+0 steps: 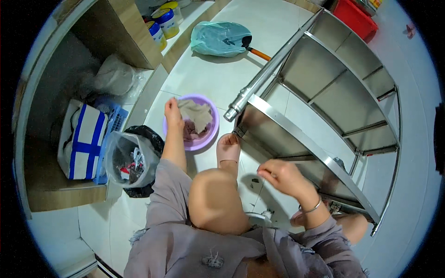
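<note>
My left hand (172, 113) is closed at the left rim of a round purple basin (214, 132), gripping the edge of a grey-beige cloth (198, 113). Most of that cloth hangs inside the basin, over a mauve cloth (192, 132) lower down. Above the tiled floor, my right hand (283, 178) has its fingers pinched together; anything between them is too small to make out. Close to its right side stands a metal shelf rack (296, 134), tipped over, with its shelves on edge and a tubular leg (259, 83) pointing toward the basin.
A lined trash bin (134, 160) stands left of the basin, beside a blue-and-white bag (87, 141) in a low cabinet. A green plastic bag (218, 39) and an orange handle (258, 54) lie ahead. Dark debris (254, 181) dots the floor. A red container (354, 21) stands far right.
</note>
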A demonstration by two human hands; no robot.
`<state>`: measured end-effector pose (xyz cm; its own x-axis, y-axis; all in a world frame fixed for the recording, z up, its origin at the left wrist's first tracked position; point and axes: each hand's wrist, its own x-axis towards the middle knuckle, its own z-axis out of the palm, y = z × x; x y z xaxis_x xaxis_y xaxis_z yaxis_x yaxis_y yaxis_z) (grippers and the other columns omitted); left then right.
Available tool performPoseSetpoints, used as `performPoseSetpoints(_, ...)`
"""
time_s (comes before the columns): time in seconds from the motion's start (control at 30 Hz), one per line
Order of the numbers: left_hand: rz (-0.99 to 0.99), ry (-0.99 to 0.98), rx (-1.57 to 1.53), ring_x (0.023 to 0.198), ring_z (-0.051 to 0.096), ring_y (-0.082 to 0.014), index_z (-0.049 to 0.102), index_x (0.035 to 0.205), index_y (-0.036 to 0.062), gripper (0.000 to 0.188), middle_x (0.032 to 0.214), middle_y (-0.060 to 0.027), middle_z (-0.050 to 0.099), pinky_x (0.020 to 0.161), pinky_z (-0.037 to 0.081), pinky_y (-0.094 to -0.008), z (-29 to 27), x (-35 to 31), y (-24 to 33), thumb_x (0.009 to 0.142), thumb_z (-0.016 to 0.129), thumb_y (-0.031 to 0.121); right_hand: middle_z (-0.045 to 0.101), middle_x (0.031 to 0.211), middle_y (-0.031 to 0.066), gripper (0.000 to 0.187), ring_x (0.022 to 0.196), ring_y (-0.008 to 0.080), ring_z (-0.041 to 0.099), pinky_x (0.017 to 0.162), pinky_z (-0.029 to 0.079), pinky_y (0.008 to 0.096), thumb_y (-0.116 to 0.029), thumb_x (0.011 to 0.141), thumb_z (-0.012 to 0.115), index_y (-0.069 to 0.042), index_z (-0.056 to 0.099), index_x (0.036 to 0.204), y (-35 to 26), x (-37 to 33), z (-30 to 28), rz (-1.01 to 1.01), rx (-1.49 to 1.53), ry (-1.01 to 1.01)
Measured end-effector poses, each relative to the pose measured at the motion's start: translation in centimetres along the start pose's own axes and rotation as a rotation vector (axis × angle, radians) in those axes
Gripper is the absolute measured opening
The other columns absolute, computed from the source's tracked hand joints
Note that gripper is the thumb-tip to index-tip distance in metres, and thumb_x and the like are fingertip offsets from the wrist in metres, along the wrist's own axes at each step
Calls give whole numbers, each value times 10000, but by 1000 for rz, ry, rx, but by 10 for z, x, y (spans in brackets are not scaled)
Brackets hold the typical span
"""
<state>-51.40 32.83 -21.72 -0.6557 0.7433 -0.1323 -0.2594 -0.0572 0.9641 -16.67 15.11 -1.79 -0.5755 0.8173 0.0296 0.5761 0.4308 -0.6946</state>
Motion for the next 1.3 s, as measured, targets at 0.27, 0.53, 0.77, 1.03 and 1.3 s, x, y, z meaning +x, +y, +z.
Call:
performPoseSetpoints(0.27, 109, -513, 1463, 1201, 284, -326, 405, 1216, 73, 577, 1317, -132, 302, 968, 284, -402, -7, -24, -90, 714, 603, 276, 594, 799, 98, 175, 717, 286, 568, 619, 462, 358, -221, 800, 534, -56, 583, 832, 40, -9, 57, 213, -59, -278)
performPoseSetpoints(0.53, -63, -433, 1474, 994, 473, -343, 549, 1041, 63, 352, 1127, -130, 481, 864, 371, -443, -1, -9, -90, 728, 569, 223, 589, 807, 91, 152, 731, 287, 570, 642, 462, 359, -209, 818, 509, -69, 558, 850, 64, 16, 83, 281, -8, -514)
performPoseSetpoints(0.77, -451, 40, -314, 850, 552, -266, 523, 1001, 23, 298, 946, -116, 552, 726, 452, -385, -21, -21, -70, 716, 469, 90, 561, 886, 115, 194, 831, 256, 553, 715, 445, 347, -110, 772, 568, -49, 527, 952, 86, 113, 134, 119, 462, -111)
performPoseSetpoints(1.03, -698, 59, -632, 1032, 482, -283, 469, 1108, 99, 321, 1092, -98, 516, 832, 411, -445, 2, -65, -35, 833, 407, 252, 408, 1175, 186, 708, 1106, 232, 388, 922, 322, 300, -263, 778, 610, 4, 196, 1287, 92, 223, 198, 350, 978, 107)
performPoseSetpoints(1.3, -707, -129, -460, 927, 512, -224, 474, 1036, 55, 369, 1000, -92, 524, 819, 429, -370, -7, -51, -42, 887, 353, 371, 501, 974, 189, 326, 898, 365, 475, 775, 385, 404, -303, 775, 559, -10, 503, 906, 76, 248, 205, 199, 344, 230)
